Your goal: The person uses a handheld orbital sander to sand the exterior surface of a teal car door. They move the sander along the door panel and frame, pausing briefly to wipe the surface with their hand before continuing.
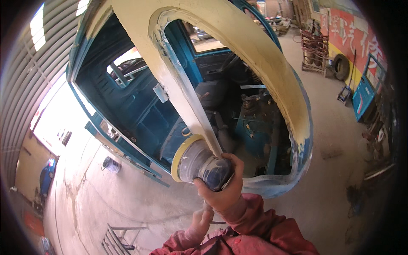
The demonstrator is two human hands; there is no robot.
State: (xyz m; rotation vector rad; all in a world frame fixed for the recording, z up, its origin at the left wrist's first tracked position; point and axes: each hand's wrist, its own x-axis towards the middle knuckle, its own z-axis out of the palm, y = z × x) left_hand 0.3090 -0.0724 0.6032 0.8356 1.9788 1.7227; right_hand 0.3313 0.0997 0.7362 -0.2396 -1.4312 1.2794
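Note:
My right hand point(224, 193) wraps round the dark, rounded body of a sander point(203, 165). The sander's round yellow pad faces up and to the left, at the lower part of a cab's door pillar point(187, 102); whether it touches cannot be made out. Just below, my left hand point(199, 222) is closed under the sander's rear end, and what lies in its fingers is hidden. The vehicle cab point(250, 32) is blue with cream filler round a rounded window opening, and bare whitish patches show along the pillar. A pale hinge piece point(160, 93) sits on the pillar's left edge.
A seat point(216, 91) and bare blue floor show inside the cab. A bucket point(111, 165) and a metal frame stand point(121, 240) are on the floor at left. At right stand a tyre point(341, 67), a red rack point(315, 49) and a loose blue door point(366, 95).

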